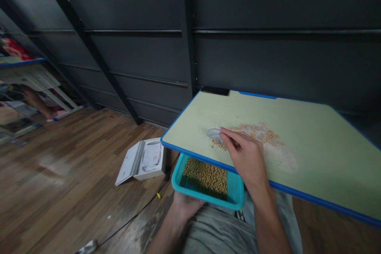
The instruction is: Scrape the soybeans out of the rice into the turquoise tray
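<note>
My right hand (245,151) is closed on a clear plastic spoon (213,133), whose bowl is low over the tabletop (324,139). Close to the spoon lie scattered yellow beans (218,145). Beyond and to the right of the hand, more yellow beans (269,137) are mixed with white grains (279,156) that look like rice. My left hand (186,204) supports a teal plastic basket (236,192) from below, just under the table's near edge; its fingers are mostly hidden beneath. Many round tan beans (208,176) fill much of the basket.
A black phone-like slab (215,90) lies at the table's far left corner, by the dark panelled wall (143,55). An opened white box (149,158) and a black cable (139,210) are on the wooden floor. At far left, a person's leg (37,101) shows beneath another table.
</note>
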{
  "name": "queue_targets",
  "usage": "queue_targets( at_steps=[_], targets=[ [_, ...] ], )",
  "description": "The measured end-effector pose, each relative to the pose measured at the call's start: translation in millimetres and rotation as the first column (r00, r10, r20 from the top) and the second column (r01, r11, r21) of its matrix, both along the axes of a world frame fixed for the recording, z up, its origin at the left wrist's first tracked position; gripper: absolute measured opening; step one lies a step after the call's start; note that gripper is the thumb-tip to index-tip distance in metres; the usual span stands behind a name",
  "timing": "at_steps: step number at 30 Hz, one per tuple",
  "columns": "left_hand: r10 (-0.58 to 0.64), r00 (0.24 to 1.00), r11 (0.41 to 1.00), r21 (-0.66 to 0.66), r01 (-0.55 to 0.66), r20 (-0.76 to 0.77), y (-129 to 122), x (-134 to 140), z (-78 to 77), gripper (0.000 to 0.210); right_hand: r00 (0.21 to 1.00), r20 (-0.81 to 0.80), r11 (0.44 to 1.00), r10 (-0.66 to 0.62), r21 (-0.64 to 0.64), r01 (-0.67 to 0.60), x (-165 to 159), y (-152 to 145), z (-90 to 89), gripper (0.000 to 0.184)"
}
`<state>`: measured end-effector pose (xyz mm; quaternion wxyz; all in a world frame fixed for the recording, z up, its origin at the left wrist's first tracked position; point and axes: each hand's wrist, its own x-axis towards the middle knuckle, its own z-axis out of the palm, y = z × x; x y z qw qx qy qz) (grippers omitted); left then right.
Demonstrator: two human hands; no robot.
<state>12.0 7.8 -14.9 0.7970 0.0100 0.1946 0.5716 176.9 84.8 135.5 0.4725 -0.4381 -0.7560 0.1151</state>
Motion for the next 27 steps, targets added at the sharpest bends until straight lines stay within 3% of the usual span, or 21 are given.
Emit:
queue_targets(
  at_steps=[5,13,22,27],
  targets=[
    [-0.013,1.0,0.999,0.041,0.012,0.021,-0.4,-0.7,3.6,0.054,1.0,-0.011,0.999,0.023,-0.04,-0.024,-0.4,0.6,0.2,0.022],
    [-0.015,0.999,0.998,0.066,0.012,0.043,0.4,-2.5,-4.1,0.054,0.993,-0.052,0.989,0.107,-0.096,-0.111,-3.4,1.3,0.5,0.022],
    [-0.004,0.996,0.997,0.078,-0.003,0.094,1.5,0.3,14.9,0.058,0.982,-0.07,0.976,0.174,-0.122,-0.182,-8.2,-3.9,3.1,0.02],
    [0.004,0.998,0.997,0.08,-0.009,0.066,0.9,-1.9,11.1,0.052,0.974,-0.076,0.961,0.215,-0.16,-0.224,-11.0,-4.7,4.3,0.019]
  ],
)
